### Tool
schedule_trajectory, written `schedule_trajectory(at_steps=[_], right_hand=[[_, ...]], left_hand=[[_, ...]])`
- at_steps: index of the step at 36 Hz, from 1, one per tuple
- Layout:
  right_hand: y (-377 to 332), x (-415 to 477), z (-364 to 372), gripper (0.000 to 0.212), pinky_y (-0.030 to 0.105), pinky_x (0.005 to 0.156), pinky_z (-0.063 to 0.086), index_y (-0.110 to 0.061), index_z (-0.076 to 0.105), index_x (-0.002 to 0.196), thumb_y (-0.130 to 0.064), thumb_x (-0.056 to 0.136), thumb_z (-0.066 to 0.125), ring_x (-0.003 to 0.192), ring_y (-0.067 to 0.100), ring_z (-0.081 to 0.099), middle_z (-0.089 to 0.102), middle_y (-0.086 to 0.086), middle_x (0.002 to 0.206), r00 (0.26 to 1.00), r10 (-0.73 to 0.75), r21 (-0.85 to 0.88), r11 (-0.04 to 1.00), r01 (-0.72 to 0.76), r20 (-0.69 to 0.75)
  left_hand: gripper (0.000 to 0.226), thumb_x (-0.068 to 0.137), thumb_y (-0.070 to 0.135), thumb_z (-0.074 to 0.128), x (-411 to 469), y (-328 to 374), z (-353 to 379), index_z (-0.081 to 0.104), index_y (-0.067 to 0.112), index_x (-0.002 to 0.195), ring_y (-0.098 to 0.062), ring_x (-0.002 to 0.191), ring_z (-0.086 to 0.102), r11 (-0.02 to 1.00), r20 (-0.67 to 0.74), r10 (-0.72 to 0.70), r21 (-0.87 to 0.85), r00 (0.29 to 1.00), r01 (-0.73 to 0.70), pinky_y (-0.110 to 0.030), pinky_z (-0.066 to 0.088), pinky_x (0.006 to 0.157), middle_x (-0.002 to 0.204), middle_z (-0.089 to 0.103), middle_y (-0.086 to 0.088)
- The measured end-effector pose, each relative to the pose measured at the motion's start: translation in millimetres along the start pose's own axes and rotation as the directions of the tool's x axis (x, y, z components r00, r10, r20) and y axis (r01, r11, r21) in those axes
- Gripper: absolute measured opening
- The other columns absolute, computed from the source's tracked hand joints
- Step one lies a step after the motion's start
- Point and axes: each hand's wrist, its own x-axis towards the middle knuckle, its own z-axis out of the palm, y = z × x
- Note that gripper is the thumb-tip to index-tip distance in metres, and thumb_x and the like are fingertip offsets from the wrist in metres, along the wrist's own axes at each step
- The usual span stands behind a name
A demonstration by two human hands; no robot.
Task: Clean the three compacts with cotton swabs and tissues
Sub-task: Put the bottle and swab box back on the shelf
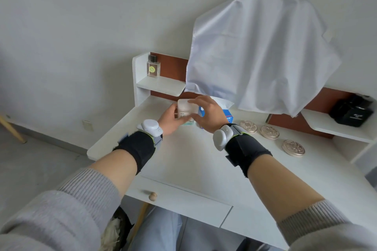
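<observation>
Three round metal compacts [248,126] [269,131] [293,147] lie shut in a row on the right of the white desk [183,161]. Both hands are at the desk's back centre on a translucent white box [186,108], probably the cotton swab box. My left hand [170,121] grips its lower left side. My right hand [206,113] pinches its top and front right edge with thumb and fingers. Behind my right hand a blue tissue box [227,115] with a white tissue sticking up is partly hidden.
A white cloth [263,51] drapes over something tall at the back. A perfume bottle [153,66] stands on the left shelf and a black box [352,111] on the right shelf. A drawer with a wooden knob [152,196] is below the desk's front edge.
</observation>
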Motion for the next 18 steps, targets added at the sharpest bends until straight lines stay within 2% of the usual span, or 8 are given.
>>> schedule_trajectory(at_steps=[3, 5, 7, 10, 12, 15, 18], right_hand=[[-8.5, 11.0, 3.4, 0.044, 0.028, 0.089, 0.044, -0.02, 0.058, 0.127, -0.023, 0.085, 0.068, 0.099, 0.023, 0.058, 0.059, 0.005, 0.119, 0.997, 0.061, 0.102, 0.993, -0.056, -0.046], [-14.3, 20.9, 5.9, 0.043, 0.022, 0.083, 0.041, -0.02, 0.056, 0.129, -0.022, 0.087, 0.065, 0.086, 0.019, 0.055, 0.061, 0.005, 0.111, 0.992, 0.106, 0.159, 0.983, -0.095, -0.063], [-19.5, 37.8, 8.5, 0.041, 0.023, 0.081, 0.041, -0.02, 0.055, 0.128, -0.019, 0.088, 0.063, 0.08, 0.016, 0.051, 0.059, 0.003, 0.106, 0.988, 0.127, 0.202, 0.974, -0.107, -0.086], [-23.9, 56.5, 11.0, 0.039, 0.023, 0.083, 0.041, -0.021, 0.055, 0.128, -0.018, 0.089, 0.062, 0.081, 0.013, 0.05, 0.057, 0.004, 0.107, 0.982, 0.148, 0.226, 0.967, -0.118, -0.119], [-27.1, 68.4, 13.4, 0.039, 0.023, 0.084, 0.041, -0.024, 0.055, 0.128, -0.02, 0.09, 0.061, 0.086, 0.014, 0.052, 0.057, 0.005, 0.113, 0.977, 0.169, 0.229, 0.964, -0.135, -0.133], [-29.5, 91.2, 23.6, 0.039, 0.022, 0.081, 0.039, -0.025, 0.054, 0.128, -0.018, 0.09, 0.058, 0.087, 0.016, 0.052, 0.056, 0.007, 0.117, 0.972, 0.178, 0.213, 0.966, -0.144, -0.152], [-29.6, 108.0, 33.8, 0.038, 0.022, 0.079, 0.038, -0.023, 0.054, 0.128, -0.017, 0.091, 0.057, 0.089, 0.021, 0.056, 0.056, 0.01, 0.116, 0.968, 0.193, 0.192, 0.968, -0.162, -0.159]], left_hand=[[0.05, 0.085, 0.022, 0.071, 9.1, 17.9, -9.5, 0.046, 0.011, 0.127, -0.022, 0.103, 0.058, 0.998, -0.015, 0.039, 0.045, 0.999, -0.039, -0.038, 0.047, 0.094, 0.118, 0.06, -0.012], [0.049, 0.086, 0.025, 0.07, 14.7, 25.0, -16.0, 0.047, 0.01, 0.127, -0.021, 0.1, 0.055, 0.995, -0.048, 0.061, 0.086, 0.997, -0.057, -0.042, 0.047, 0.094, 0.119, 0.059, -0.017], [0.051, 0.087, 0.027, 0.069, 23.9, 31.0, -27.1, 0.046, 0.009, 0.13, -0.018, 0.103, 0.055, 0.992, -0.081, 0.082, 0.101, 0.993, -0.073, -0.033, 0.047, 0.088, 0.121, 0.06, -0.01], [0.052, 0.088, 0.028, 0.067, 33.6, 37.4, -38.2, 0.046, 0.01, 0.132, -0.014, 0.106, 0.054, 0.989, -0.123, 0.114, 0.11, 0.986, -0.101, -0.023, 0.04, 0.086, 0.121, 0.058, -0.003], [0.05, 0.088, 0.032, 0.067, 40.8, 37.3, -43.6, 0.047, 0.014, 0.131, -0.016, 0.111, 0.055, 0.986, -0.151, 0.142, 0.111, 0.978, -0.126, -0.027, 0.042, 0.091, 0.122, 0.059, -0.001], [0.052, 0.085, 0.043, 0.066, 54.2, 34.2, -53.5, 0.048, 0.025, 0.13, -0.019, 0.115, 0.057, 0.981, -0.229, 0.157, 0.146, 0.961, -0.125, -0.039, 0.047, 0.098, 0.122, 0.061, 0.003], [0.048, 0.09, 0.03, 0.063, 64.1, 30.4, -58.0, 0.044, 0.019, 0.133, -0.022, 0.112, 0.058, 0.973, -0.288, 0.14, 0.22, 0.947, -0.077, -0.037, 0.048, 0.094, 0.125, 0.06, -0.002]])
